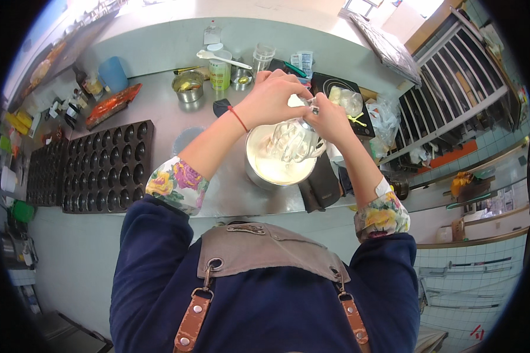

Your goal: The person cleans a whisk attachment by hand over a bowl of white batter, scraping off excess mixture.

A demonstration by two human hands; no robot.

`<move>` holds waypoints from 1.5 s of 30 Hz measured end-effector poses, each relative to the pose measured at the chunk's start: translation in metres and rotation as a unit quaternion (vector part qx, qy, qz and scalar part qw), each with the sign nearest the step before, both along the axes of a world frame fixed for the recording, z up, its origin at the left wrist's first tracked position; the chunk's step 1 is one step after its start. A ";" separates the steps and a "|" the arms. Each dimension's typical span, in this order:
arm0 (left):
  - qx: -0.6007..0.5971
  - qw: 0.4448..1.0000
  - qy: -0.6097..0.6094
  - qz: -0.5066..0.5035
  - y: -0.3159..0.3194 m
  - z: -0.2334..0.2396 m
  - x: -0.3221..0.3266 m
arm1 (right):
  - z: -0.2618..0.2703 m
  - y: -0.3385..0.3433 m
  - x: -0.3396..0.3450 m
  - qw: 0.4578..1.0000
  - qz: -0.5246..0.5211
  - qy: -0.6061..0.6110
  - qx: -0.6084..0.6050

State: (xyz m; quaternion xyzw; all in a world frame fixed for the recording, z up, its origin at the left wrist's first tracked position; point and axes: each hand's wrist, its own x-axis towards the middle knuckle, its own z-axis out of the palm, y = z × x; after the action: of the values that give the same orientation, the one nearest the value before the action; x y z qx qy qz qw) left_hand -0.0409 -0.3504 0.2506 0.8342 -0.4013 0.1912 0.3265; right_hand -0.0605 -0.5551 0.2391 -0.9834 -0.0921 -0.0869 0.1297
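Note:
A wire whisk attachment (291, 143) coated in pale cream hangs tilted above a metal mixing bowl (267, 180). My right hand (329, 120) grips it by its metal top end. Bent over from the left, my left hand (280, 98) has its thumb and fingertips at that same end, against my right hand. Exactly what those fingertips pinch is partly hidden. Pale, smooth cream or batter (287, 171) fills much of the bowl, and the lower wires are close to its surface.
Dark moulds (108, 170) with rounded cavities lie at left. Behind my hands stand a small metal pot (189, 92), a green-white tub (220, 77) with a white spatula (223, 58) across it, and clear cups (263, 55). An induction cooker (365, 121) and slatted rack (459, 84) occupy the right.

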 end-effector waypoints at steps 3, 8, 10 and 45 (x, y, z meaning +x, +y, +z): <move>0.101 0.993 0.067 -0.003 -0.007 0.004 0.003 | 0.009 0.001 -0.004 0.999 0.019 0.036 0.027; 0.160 0.983 0.086 -0.018 -0.018 0.006 0.001 | 0.011 -0.001 -0.008 0.996 -0.013 0.052 0.067; 0.186 0.976 0.116 0.001 -0.026 0.013 0.000 | 0.008 -0.004 -0.008 0.993 -0.025 0.060 0.097; 0.332 0.943 -0.025 -0.017 -0.062 0.028 0.022 | -0.054 -0.073 -0.060 0.965 -0.016 -0.156 0.209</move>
State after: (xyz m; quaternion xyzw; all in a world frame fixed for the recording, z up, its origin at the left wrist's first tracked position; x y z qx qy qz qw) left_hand -0.0193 -0.4119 0.2789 0.8830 -0.4646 0.0626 0.0239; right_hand -0.1205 -0.6282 0.1849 -0.9101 -0.0752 -0.2587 0.3149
